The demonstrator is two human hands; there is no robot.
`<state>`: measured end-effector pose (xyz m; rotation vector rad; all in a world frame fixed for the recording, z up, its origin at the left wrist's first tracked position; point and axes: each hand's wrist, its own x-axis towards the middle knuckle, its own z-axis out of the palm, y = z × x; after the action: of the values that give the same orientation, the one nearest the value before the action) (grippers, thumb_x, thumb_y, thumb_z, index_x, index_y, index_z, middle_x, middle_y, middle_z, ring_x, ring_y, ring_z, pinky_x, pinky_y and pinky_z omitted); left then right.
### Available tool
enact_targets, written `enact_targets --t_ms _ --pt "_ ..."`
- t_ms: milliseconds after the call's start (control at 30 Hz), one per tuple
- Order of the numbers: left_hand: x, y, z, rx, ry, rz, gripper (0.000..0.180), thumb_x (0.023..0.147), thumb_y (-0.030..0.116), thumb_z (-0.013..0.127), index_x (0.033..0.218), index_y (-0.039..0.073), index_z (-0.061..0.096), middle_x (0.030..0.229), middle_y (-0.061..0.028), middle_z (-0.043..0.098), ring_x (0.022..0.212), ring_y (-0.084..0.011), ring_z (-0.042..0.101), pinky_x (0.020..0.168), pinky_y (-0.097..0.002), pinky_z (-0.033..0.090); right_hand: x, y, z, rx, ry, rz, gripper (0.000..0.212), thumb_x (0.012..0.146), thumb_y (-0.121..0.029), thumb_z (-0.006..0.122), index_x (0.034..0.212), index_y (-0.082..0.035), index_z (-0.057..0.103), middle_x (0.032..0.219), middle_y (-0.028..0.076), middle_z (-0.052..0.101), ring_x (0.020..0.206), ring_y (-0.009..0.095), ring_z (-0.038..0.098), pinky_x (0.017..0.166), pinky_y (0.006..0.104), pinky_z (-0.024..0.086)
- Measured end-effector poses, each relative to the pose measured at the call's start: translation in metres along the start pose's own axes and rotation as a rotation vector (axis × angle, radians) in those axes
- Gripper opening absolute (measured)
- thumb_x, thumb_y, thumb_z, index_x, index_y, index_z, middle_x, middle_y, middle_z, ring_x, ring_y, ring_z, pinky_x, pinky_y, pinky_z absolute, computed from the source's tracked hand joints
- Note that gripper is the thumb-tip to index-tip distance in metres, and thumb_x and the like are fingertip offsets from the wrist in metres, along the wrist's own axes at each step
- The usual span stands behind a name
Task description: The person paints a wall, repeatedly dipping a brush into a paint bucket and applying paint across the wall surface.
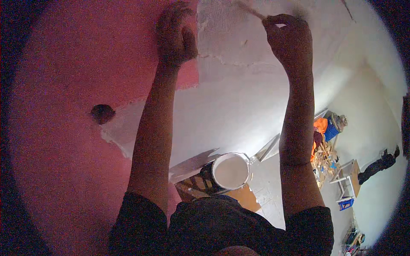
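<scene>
My left hand (176, 34) is up against the pink wall (77, 72), beside the edge of a whitish coated patch (226, 89). Its fingers are bent, with the thumb standing apart, and nothing shows in it. Over the whitish area, my right hand (292, 40) pinches a slender brownish stick-like tool (254, 12); its far end is blurred, so its kind is unclear. A rough raised seam crosses the coating between the hands. Below them, between my forearms, stands a bucket (230, 170) of off-white material.
A dark round hole (103, 114) shows in the pink wall. On the right are a blue bucket (332, 129), orange cloth (320, 125), a scrap pile (325, 160) and a bench (354, 177). Another person (376, 167) is near the bench; a blue stool (346, 205) stands below.
</scene>
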<state>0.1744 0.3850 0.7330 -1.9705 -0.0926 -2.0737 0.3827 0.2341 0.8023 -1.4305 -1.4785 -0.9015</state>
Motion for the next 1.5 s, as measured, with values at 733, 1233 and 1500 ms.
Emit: enact_targets --t_ms 733,1233,1500 --pt "0.017 0.011 -0.008 0.251 -0.173 0.161 0.041 0.068 0.011 0.053 0.108 0.008 0.057 0.123 -0.0158 0.055 0.113 -0.0339 0.052 0.1 -0.0492 0.036 -0.047 -0.023 0.03 0.048 -0.445 -0.048 0.014 0.074 -0.015 0.07 0.083 -0.005 0.067 0.089 0.019 0.063 0.084 0.034 0.062 0.079 0.0412 0.05" --pt "0.011 0.006 -0.006 0.194 -0.081 0.094 0.039 0.067 0.011 0.053 0.106 0.006 0.054 0.121 -0.0179 0.054 0.113 -0.036 0.051 0.103 -0.0542 0.032 0.074 -0.077 -0.039 0.186 0.421 -0.019 0.015 0.077 -0.011 0.063 0.079 0.004 0.065 0.075 0.023 0.06 0.078 0.036 0.062 0.071 0.0421 0.049" --pt "0.008 0.011 -0.01 0.178 -0.048 0.106 0.038 0.068 0.011 0.051 0.104 0.003 0.052 0.122 -0.0202 0.052 0.114 -0.0395 0.049 0.104 -0.0542 0.03 -0.03 -0.075 0.031 -0.03 -0.302 -0.142 0.019 0.083 -0.004 0.046 0.101 0.0 0.051 0.075 0.025 0.06 0.072 0.042 0.061 0.065 0.0538 0.049"
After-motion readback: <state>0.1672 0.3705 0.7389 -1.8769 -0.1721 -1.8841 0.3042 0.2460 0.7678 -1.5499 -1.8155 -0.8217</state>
